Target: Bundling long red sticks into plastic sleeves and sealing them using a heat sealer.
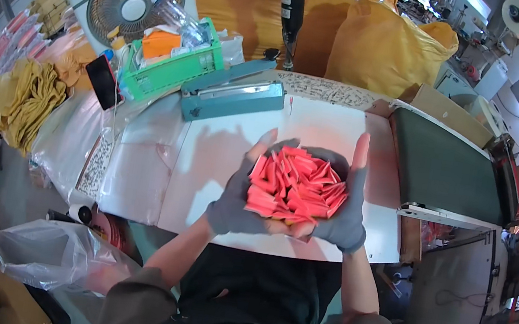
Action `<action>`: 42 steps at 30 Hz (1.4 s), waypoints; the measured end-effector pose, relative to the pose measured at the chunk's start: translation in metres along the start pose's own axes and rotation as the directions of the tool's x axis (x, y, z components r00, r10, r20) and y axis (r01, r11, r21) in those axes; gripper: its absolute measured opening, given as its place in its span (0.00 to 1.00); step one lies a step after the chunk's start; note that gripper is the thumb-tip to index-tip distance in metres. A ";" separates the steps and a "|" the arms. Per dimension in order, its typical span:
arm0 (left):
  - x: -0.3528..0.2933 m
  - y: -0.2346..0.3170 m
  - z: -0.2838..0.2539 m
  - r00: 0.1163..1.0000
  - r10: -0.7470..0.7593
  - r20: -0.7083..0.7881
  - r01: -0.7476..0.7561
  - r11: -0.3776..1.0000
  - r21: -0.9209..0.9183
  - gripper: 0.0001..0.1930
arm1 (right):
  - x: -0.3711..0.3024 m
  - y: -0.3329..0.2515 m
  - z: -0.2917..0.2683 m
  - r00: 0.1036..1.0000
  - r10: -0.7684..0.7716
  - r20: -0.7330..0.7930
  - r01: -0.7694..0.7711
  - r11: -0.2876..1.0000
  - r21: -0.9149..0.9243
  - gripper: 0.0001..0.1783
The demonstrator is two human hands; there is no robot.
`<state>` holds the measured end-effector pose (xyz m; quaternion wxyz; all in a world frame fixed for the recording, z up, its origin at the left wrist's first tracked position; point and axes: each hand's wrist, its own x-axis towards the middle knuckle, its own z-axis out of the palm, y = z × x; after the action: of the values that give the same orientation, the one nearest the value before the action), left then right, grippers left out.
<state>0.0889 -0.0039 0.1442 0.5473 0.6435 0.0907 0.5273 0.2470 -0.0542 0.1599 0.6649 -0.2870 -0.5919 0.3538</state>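
A heap of small red packets point(296, 186) rests between my two cupped hands, just above the white tabletop point(202, 167). My left hand point(233, 202), in a grey glove with bare fingertips, curves round the heap's left side. Round the right side goes my right hand point(349, 215), gloved the same way, its thumb raised. Both hands' fingertips come close together at the near edge of the heap. Most of the fingers beneath are hidden by the packets. Beyond my hands lies a teal bag sealer point(235, 103).
A dark green conveyor belt point(450, 167) stands at the right. Far left are a green basket point(172, 72) with a bottle in it, a phone point(104, 82) and a fan point(135, 6). Yellow sacks point(383, 53) line the back. A clear plastic bag point(58, 253) hangs at the lower left.
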 end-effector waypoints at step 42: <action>-0.124 -0.029 -0.114 0.658 -0.608 -0.445 0.474 0.793 -0.382 0.03 | -0.027 0.134 0.044 0.613 0.673 0.414 -0.670 0.720 -0.178 0.09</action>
<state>-0.0389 -0.0095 0.0313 0.7016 0.3393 0.3692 0.5064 0.1843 0.0006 0.0429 0.3270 -0.3990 -0.5792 0.6312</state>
